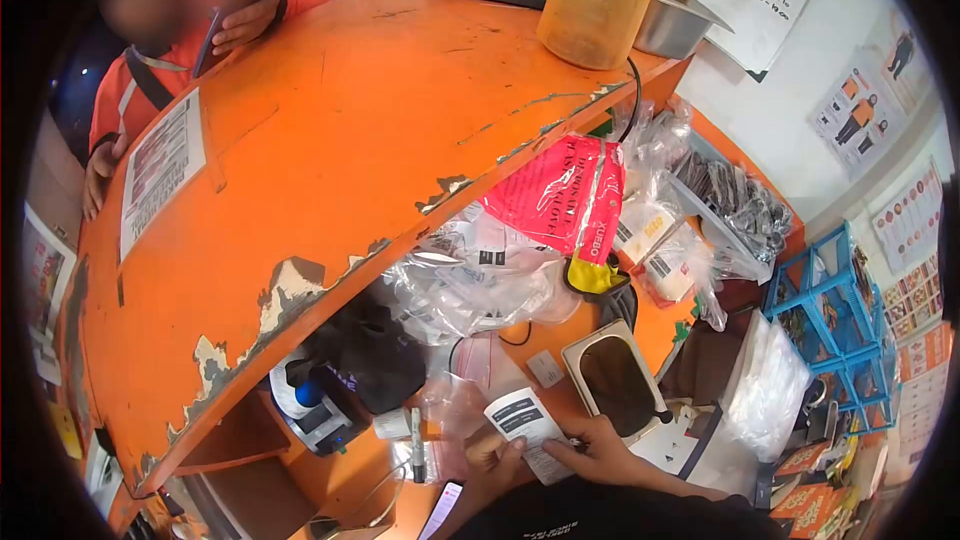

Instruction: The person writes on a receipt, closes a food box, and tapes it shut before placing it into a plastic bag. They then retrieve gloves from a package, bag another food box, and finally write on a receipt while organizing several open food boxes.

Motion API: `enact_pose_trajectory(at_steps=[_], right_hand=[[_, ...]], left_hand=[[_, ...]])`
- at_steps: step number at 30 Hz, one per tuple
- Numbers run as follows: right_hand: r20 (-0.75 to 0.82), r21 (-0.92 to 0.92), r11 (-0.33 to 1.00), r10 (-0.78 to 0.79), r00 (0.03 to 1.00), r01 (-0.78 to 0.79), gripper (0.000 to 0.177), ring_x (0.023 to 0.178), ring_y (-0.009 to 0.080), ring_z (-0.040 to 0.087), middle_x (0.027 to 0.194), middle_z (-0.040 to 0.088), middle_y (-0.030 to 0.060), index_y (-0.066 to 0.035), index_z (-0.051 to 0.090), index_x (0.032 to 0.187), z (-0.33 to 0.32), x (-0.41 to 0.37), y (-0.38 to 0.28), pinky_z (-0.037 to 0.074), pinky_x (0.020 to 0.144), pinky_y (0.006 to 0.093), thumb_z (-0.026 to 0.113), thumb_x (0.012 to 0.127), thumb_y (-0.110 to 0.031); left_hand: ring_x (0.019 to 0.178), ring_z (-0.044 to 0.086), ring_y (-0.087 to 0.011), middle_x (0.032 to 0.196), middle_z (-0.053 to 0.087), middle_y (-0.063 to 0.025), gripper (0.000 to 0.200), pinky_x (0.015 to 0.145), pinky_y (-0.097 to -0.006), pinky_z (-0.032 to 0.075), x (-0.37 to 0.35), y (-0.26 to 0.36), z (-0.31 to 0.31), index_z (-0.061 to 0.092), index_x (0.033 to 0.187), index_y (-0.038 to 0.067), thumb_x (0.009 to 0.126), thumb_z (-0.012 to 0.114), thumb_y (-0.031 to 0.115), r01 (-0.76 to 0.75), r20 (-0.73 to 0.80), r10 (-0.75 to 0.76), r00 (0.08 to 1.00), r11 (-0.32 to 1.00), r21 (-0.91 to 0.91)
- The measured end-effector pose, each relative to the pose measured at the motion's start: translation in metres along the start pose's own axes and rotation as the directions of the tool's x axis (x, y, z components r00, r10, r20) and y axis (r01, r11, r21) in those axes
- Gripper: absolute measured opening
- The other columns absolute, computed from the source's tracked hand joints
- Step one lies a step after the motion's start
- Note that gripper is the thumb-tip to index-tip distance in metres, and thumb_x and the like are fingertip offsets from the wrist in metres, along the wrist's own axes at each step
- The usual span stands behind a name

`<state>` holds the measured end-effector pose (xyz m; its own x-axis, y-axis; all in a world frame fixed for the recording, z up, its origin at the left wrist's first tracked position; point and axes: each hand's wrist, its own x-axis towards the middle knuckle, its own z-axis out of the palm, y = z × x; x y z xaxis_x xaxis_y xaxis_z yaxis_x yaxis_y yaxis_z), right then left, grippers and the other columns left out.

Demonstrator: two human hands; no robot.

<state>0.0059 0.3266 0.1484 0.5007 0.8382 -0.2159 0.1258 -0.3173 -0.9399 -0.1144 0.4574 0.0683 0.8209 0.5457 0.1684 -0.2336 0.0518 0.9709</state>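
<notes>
A printed white paper receipt (522, 416) is held low in front of my body, its printed face turned up. My left hand (490, 462) pinches its left edge, thumb on top. From the right, my right hand (606, 454) grips its lower right part between thumb and fingers. A lit phone (441, 511) lies beside my left wrist. Just beyond my right hand is a cream-framed container with a dark inside (612, 380). A small black printer with a blue part (322, 410) stands to the left of my hands.
An orange counter (330, 130) with chipped edges curves above the workspace. Across it, a person in red (165, 60) holds a phone (215, 35). A pink glove packet (565, 195), plastic bags (470, 280), blue racks (835, 325) and an orange-tinted jug (603, 5) stand around.
</notes>
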Motion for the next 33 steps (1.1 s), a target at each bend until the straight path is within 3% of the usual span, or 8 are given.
enact_pose_trajectory(at_steps=[6,8,17,19,23,26,31,33], right_hand=[[0.030,0.008,0.999,0.048,0.998,-0.048,0.020,0.076,0.0063,0.057,0.081,0.067,0.0085,0.003,0.064,0.102,-0.003,-0.001,-0.002,0.049,0.066,0.0261,0.063,0.087,-0.011],[0.025,0.010,0.998,0.060,0.998,-0.060,0.020,0.077,0.0063,0.057,0.081,0.067,0.0084,0.003,0.064,0.101,-0.003,-0.002,-0.002,0.049,0.067,0.0262,0.063,0.087,-0.011],[0.011,0.049,0.998,0.047,0.999,-0.047,0.022,0.078,0.0061,0.055,0.083,0.066,0.0063,0.003,0.063,0.106,0.001,-0.002,0.008,0.048,0.068,0.0256,0.062,0.087,-0.009],[-0.083,0.126,0.989,-0.072,0.994,0.082,0.019,0.056,0.0050,0.041,0.060,0.047,0.0017,0.001,0.059,0.080,0.007,-0.002,0.009,0.033,0.047,0.0263,0.063,0.088,-0.016],[0.109,0.092,0.995,0.016,0.994,-0.026,0.016,0.071,0.0038,0.050,0.076,0.061,0.0022,0.002,0.064,0.095,-0.007,-0.008,-0.006,0.044,0.060,0.0238,0.062,0.088,-0.013],[0.087,0.162,0.986,-0.063,0.994,0.049,0.019,0.065,0.0031,0.046,0.067,0.054,0.0009,0.002,0.060,0.084,-0.006,-0.015,-0.013,0.040,0.055,0.0243,0.062,0.089,-0.016],[0.025,0.199,0.965,-0.178,0.984,0.170,0.021,0.062,0.0035,0.046,0.064,0.053,0.0031,0.002,0.058,0.082,-0.022,-0.034,-0.010,0.040,0.054,0.0251,0.062,0.089,-0.017],[0.200,0.014,0.967,-0.250,0.947,0.253,0.021,0.063,0.0066,0.050,0.065,0.054,0.0050,0.001,0.060,0.087,-0.038,-0.040,-0.002,0.042,0.057,0.0253,0.059,0.091,-0.019]], left_hand=[[0.079,0.061,-0.0144,0.087,0.065,-0.0087,0.013,0.071,-0.0274,0.048,0.001,0.004,0.004,0.065,0.091,-0.004,0.086,0.056,0.004,0.104,-0.017,-0.106,0.994,0.992,-0.077],[0.081,0.062,-0.0178,0.089,0.065,-0.0113,0.013,0.073,-0.0299,0.048,0.006,0.004,0.004,0.065,0.093,-0.004,0.085,0.056,0.003,-0.016,0.003,0.016,1.000,1.000,0.004],[0.089,0.064,-0.0217,0.093,0.067,-0.0134,0.018,0.078,-0.0337,0.049,0.008,0.000,0.006,0.065,0.097,-0.003,0.082,0.060,0.005,-0.052,0.044,0.054,0.998,0.998,-0.039],[0.085,0.065,-0.0213,0.090,0.067,-0.0123,0.017,0.077,-0.0336,0.049,0.006,0.012,0.008,0.066,0.096,-0.003,0.082,0.061,0.007,0.096,0.049,-0.097,0.994,0.995,0.020],[0.081,0.062,-0.0170,0.088,0.067,-0.0100,0.014,0.073,-0.0316,0.048,0.004,0.019,0.009,0.065,0.091,-0.004,0.084,0.061,0.008,0.014,-0.094,-0.006,0.996,0.997,0.080],[0.081,0.059,-0.0156,0.091,0.064,-0.0104,0.016,0.075,-0.0297,0.046,0.006,0.030,0.014,0.062,0.087,-0.006,0.082,0.054,0.007,-0.086,-0.192,0.082,0.978,0.996,-0.015],[0.082,0.062,-0.0182,0.089,0.066,-0.0124,0.021,0.076,-0.0322,0.049,0.008,0.066,0.037,0.063,0.090,-0.005,0.086,0.054,0.014,0.061,-0.018,-0.064,0.998,0.989,-0.134],[0.084,0.061,-0.0184,0.089,0.065,-0.0127,0.023,0.078,-0.0322,0.048,0.009,0.078,0.049,0.063,0.091,-0.005,0.088,0.052,0.015,0.172,0.084,-0.163,0.983,0.979,-0.111]])
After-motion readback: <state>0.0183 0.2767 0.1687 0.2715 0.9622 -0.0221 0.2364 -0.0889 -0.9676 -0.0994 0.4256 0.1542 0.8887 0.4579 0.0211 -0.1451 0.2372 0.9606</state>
